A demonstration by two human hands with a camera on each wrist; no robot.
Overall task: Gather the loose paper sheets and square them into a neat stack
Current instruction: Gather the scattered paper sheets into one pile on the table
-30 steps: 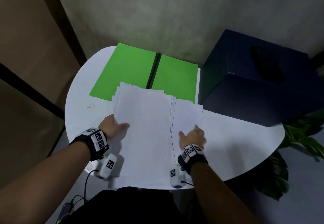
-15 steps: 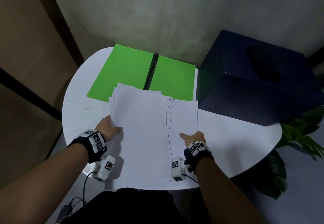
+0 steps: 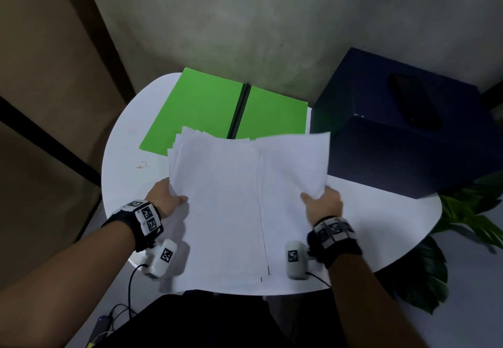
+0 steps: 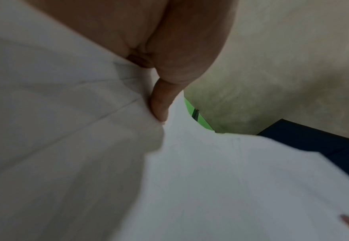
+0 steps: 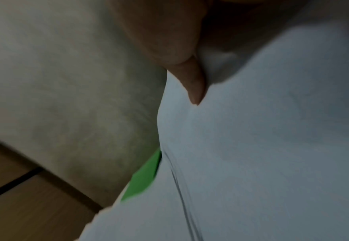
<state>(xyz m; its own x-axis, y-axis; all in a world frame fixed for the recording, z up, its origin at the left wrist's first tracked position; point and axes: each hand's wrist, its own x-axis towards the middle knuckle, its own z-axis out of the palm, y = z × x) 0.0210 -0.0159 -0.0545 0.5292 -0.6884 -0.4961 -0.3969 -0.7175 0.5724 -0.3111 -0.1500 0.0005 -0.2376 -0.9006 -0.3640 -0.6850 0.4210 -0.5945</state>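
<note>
Several white paper sheets (image 3: 226,198) form an uneven pile, fanned at the far left corner, with a second group (image 3: 294,168) sticking out to the right. The far ends are raised off the round white table (image 3: 381,228). My left hand (image 3: 166,198) grips the pile's left edge, thumb on top; in the left wrist view the thumb (image 4: 159,104) presses on the sheets (image 4: 231,179). My right hand (image 3: 322,203) grips the right group's right edge; its thumb (image 5: 194,88) lies on the paper (image 5: 262,146). The other fingers are hidden under the sheets.
An open green folder (image 3: 217,108) lies on the table behind the sheets. A dark blue box (image 3: 402,129) stands at the right, close to the sheets' right edge. A leafy plant (image 3: 468,211) sits lower right. Wall behind, floor cables lower left.
Both hands went from lying on the sheets to gripping their side edges. The pile's far end has lifted and the right hand has moved outward to the right.
</note>
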